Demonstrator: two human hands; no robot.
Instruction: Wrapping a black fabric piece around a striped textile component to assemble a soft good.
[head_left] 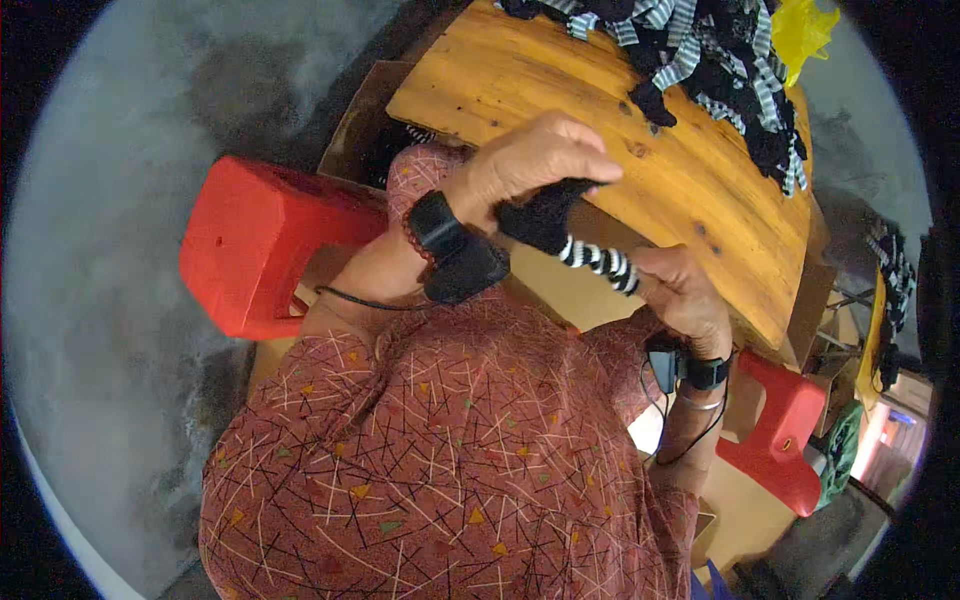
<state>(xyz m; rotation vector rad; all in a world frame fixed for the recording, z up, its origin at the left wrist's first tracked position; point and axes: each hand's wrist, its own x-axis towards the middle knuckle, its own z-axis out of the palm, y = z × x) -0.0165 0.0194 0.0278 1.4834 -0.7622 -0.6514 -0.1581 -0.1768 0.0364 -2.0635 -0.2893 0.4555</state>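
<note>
Stretched between my two hands is a small knitted sock (548, 218), black at one end with a black-and-white striped leg. My left hand (535, 158) is closed over the black end, its fingers pressed together at the fabric's upper edge. The striped end runs into my right hand (686, 293), whose thumb and fingers are wrapped round it. Both hands are above my lap, at the near edge of a wooden table (520, 75). A heap of similar black and striped socks (735, 75) lies on the far right part of the tabletop.
A red plastic stool (235, 245) stands at my left, and another red stool (785, 430) at my right. A yellow plastic bag (800, 38) sits behind the heap. Cardboard (357, 115) shows under the table's left corner. More striped pieces (895, 280) hang at the far right.
</note>
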